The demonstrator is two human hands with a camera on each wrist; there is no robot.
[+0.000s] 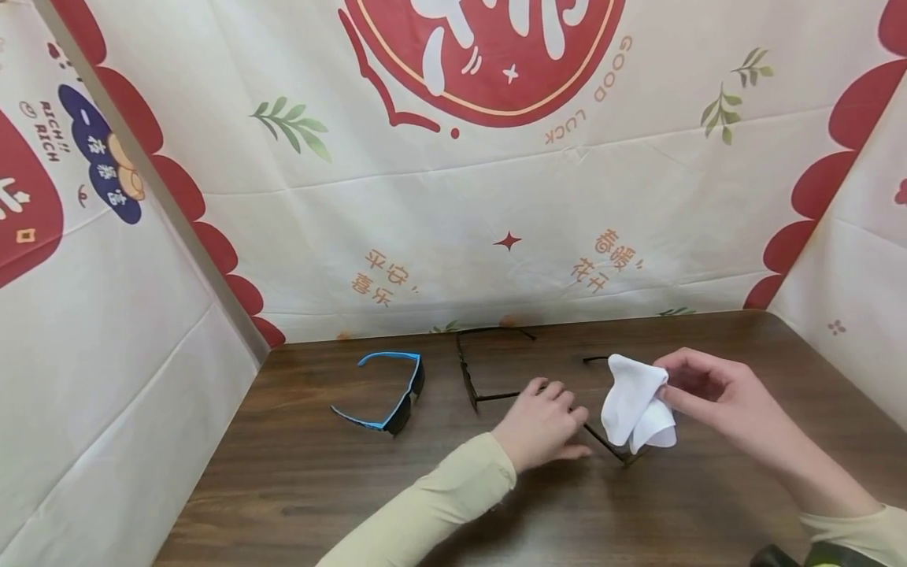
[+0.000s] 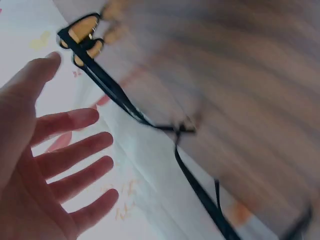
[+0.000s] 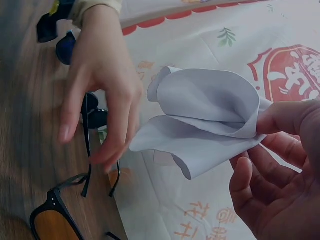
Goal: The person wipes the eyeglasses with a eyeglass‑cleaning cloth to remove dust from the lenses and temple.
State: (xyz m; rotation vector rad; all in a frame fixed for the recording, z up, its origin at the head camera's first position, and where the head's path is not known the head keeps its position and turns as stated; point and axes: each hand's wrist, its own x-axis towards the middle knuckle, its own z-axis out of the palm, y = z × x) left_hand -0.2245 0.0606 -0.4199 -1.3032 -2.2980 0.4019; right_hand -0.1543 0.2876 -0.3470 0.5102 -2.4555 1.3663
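Observation:
My right hand (image 1: 723, 398) pinches a folded white cloth (image 1: 633, 402) by its edge, between thumb and fingers; the cloth hangs loosely in the right wrist view too. Beneath it is a pair of dark-framed glasses, largely covered in the head view, where one temple (image 1: 604, 439) shows. Amber lenses (image 3: 52, 225) belong to that pair in the right wrist view. To the left, my left hand (image 1: 542, 425) is over the table with fingers spread and nothing between them in the left wrist view. It overlaps the temple end of the middle black-framed glasses (image 1: 468, 386).
Blue-armed sunglasses (image 1: 405, 394) with dark lenses lie open at the left of the brown wooden table (image 1: 298, 457). White printed cloth walls (image 1: 453, 220) stand behind and at both sides. A dark object (image 1: 815, 555) shows at the lower right edge, by my right sleeve.

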